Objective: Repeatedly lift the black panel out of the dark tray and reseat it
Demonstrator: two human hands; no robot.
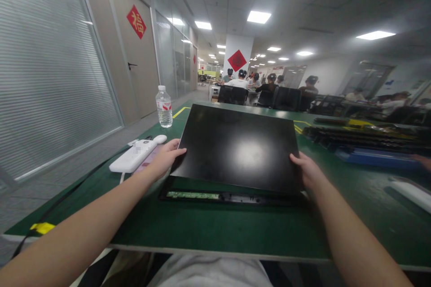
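Observation:
Between my two hands is a flat black screen panel, held tilted over the green table. My left hand grips its left edge, thumb on the glossy face and fingers behind. At the right edge, my right hand holds it the same way, with the fingers mostly hidden. Below the panel lies a black frame with a green circuit board along its near side. The panel covers the rest of that frame; I cannot tell whether the two touch.
A water bottle stands at the back left of the green table. Near my left forearm lies a white device with a cable. Stacked black strips and a blue piece lie at right, near another person's hand.

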